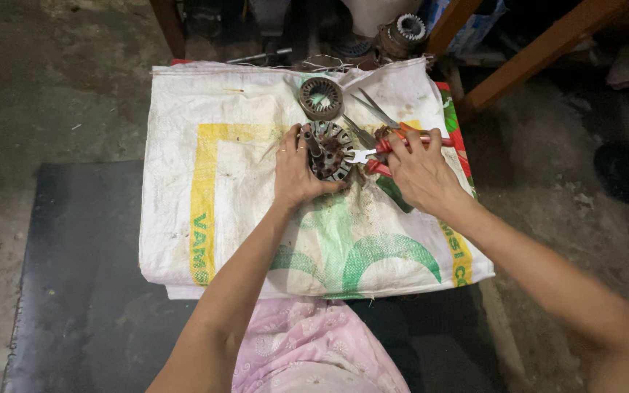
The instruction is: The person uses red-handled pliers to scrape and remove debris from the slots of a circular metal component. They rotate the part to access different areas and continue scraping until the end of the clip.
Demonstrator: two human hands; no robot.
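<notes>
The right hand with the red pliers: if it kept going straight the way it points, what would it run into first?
Probably the round metal stator that the left hand steadies: the right hand aims the red-handled pliers leftward, tips seemingly at its rim already.

Both bare forearms reached forward and converged. The left hand [296, 171] lay palm down, fingers curled in a grip, a ring on one finger. The right hand [420, 175] was closed in a fist-like grip, knuckles up, wrist slightly bent.

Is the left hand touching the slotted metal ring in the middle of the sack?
Touching. The head view shows the left hand lying on the ring, its fingers wrapped over the left rim with no gap.
</notes>
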